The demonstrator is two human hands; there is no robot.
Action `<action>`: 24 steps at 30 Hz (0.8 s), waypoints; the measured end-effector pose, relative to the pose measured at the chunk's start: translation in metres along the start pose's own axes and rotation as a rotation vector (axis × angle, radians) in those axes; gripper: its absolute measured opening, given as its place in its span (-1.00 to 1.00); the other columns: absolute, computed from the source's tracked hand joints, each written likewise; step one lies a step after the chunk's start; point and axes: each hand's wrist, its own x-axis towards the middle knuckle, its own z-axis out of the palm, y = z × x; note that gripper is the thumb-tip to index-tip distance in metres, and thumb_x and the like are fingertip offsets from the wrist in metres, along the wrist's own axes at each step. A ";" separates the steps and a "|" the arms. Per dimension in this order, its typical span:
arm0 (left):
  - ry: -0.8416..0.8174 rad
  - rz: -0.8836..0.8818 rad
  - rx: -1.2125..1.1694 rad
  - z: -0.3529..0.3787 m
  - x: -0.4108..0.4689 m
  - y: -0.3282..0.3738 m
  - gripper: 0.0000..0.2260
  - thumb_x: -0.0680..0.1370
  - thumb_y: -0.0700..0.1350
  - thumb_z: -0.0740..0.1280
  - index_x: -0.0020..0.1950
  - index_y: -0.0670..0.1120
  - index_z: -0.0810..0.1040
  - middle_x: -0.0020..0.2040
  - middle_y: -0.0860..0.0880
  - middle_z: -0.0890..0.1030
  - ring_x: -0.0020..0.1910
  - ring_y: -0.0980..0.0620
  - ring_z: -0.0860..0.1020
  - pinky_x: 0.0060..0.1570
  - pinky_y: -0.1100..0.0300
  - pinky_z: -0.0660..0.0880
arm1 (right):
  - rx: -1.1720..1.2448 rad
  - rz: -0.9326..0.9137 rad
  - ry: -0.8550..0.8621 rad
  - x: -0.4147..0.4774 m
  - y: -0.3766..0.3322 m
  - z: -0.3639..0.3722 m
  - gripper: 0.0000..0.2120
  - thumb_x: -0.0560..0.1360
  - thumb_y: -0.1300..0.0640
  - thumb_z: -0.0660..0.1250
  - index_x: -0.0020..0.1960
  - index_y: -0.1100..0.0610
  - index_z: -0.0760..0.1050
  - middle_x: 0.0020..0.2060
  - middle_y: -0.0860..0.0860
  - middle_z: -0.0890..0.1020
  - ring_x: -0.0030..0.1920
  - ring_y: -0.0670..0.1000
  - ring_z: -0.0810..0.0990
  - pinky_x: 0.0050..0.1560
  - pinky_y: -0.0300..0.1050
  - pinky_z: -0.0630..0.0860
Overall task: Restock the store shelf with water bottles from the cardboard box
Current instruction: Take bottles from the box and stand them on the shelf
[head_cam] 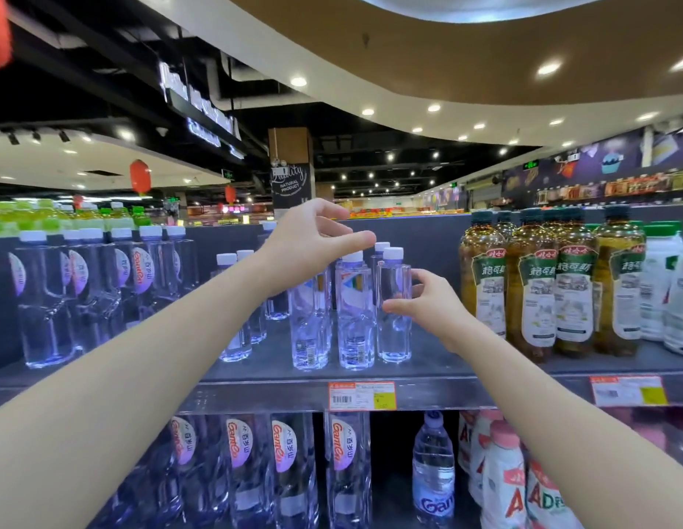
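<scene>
Several clear water bottles with white caps stand in a cluster on the grey upper shelf (439, 370). My right hand (427, 303) reaches to the rightmost front water bottle (394, 337). Its thumb lies across the bottle's front and its fingers curl at the right side. The bottle stands upright on the shelf. My left hand (313, 238) hovers above the caps of the neighbouring bottles (353, 322), fingers loosely curled, thumb stretched to the right, holding nothing. The cardboard box is out of view.
Larger water bottles (49, 299) fill the shelf's left part. Brown tea bottles (538, 292) and white bottles (660, 292) stand to the right. The lower shelf holds more water bottles (290, 467) and pink-capped drinks (500, 479). Orange price tags (362, 395) hang on the shelf edge.
</scene>
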 end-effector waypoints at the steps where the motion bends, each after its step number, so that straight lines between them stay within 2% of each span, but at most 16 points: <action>1: 0.009 0.007 0.017 0.000 -0.001 -0.004 -0.49 0.47 0.24 0.52 0.33 0.08 0.52 0.08 0.16 0.70 0.04 0.25 0.65 -0.09 0.27 0.52 | 0.004 0.009 0.005 0.006 0.003 0.003 -0.50 0.35 0.18 0.64 0.22 -0.03 0.58 -0.05 0.02 0.73 -0.02 0.04 0.73 0.15 0.13 0.65; 5: 0.061 0.023 0.056 -0.007 0.000 -0.014 -0.59 0.53 0.19 0.48 0.31 0.09 0.54 0.11 0.13 0.68 0.06 0.21 0.65 -0.01 0.17 0.63 | -0.021 0.021 0.013 0.028 0.010 0.011 -0.50 0.38 0.22 0.62 0.26 0.02 0.56 -0.03 -0.02 0.71 0.00 0.03 0.71 0.16 0.11 0.64; 10: 0.075 0.010 0.073 -0.016 -0.001 -0.025 -0.61 0.53 0.17 0.48 0.30 0.08 0.55 0.11 0.14 0.68 0.07 0.19 0.65 0.01 0.18 0.62 | -0.028 0.018 0.004 0.049 0.019 0.019 -0.44 0.40 0.22 0.60 0.34 0.04 0.50 0.05 -0.02 0.70 0.04 0.03 0.70 0.18 0.07 0.63; 13: 0.113 0.014 0.068 -0.019 -0.003 -0.031 -0.65 0.53 0.13 0.49 0.26 0.08 0.56 0.06 0.16 0.69 0.05 0.21 0.66 0.08 0.14 0.62 | -0.041 0.007 0.001 0.057 0.022 0.020 -0.48 0.41 0.21 0.60 0.31 0.01 0.51 0.04 -0.03 0.70 0.04 0.02 0.70 0.19 0.06 0.62; 16: 0.167 0.024 0.044 -0.019 -0.004 -0.035 -0.72 0.55 0.06 0.49 0.22 0.06 0.58 0.00 0.16 0.71 -0.01 0.24 0.67 0.06 0.17 0.62 | -0.076 0.017 0.004 0.065 0.023 0.021 -0.48 0.42 0.21 0.59 0.31 -0.01 0.51 0.00 -0.03 0.69 0.03 0.04 0.70 0.19 0.07 0.62; 20: 0.157 0.028 0.074 -0.021 -0.007 -0.041 -0.70 0.54 0.07 0.50 0.23 0.06 0.57 0.01 0.16 0.70 0.00 0.23 0.67 0.09 0.19 0.61 | -0.121 0.046 0.008 0.076 0.025 0.021 -0.47 0.41 0.19 0.59 0.32 -0.01 0.52 -0.02 -0.04 0.68 0.03 0.04 0.69 0.17 0.04 0.61; 24: 0.166 0.018 0.122 -0.023 -0.009 -0.050 -0.69 0.52 0.14 0.49 0.21 0.13 0.56 0.02 0.20 0.69 0.04 0.25 0.65 0.20 0.05 0.58 | -0.157 0.052 -0.008 0.085 0.028 0.019 -0.51 0.40 0.16 0.60 0.28 -0.01 0.55 -0.01 -0.05 0.70 0.03 0.03 0.68 0.21 0.07 0.61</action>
